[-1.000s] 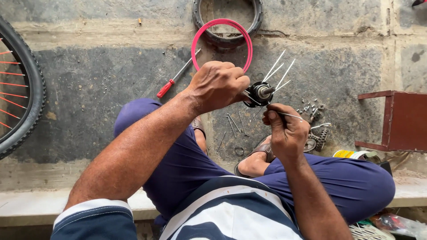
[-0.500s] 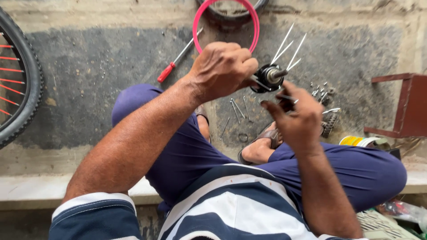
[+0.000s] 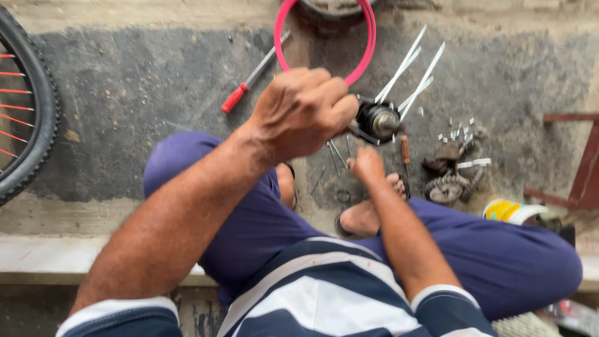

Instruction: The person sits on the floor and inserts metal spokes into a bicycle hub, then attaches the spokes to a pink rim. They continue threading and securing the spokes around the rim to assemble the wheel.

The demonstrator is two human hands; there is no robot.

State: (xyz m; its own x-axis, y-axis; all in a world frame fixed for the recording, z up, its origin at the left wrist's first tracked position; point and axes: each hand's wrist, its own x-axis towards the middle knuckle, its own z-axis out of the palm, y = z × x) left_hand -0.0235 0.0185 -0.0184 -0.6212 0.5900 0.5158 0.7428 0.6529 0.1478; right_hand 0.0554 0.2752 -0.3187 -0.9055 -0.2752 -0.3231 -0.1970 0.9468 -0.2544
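Dark metal wheel hub [image 3: 378,121] with thin silver spokes [image 3: 417,70] fanning up and to the right is being held in the air above the person's lap, over the grey concrete floor [image 3: 125,93], likely raised so the spokes are hanging free of the ground. Left hand [image 3: 304,111] is curling closed around the hub's near side, fingers wrapped tight and knuckles up, steadying it from the left. Right hand [image 3: 367,166] is sitting just below the hub with fingers bunched together; whether it is pinching a small part I cannot tell, the fingertips being hidden. Directly beneath, loose short spokes or nails [image 3: 334,157] are lying on the floor between the knees, near a sandalled foot [image 3: 365,215]. Further right, a toothed dark sprocket cluster [image 3: 446,186] and small silver bits [image 3: 458,130] are lying within reach. A red-handled screwdriver [image 3: 249,84] is resting up-left, a pink hoop-shaped rim strip [image 3: 327,37] beyond, and a black-tyred bicycle wheel with red spokes [image 3: 28,106] at far left.
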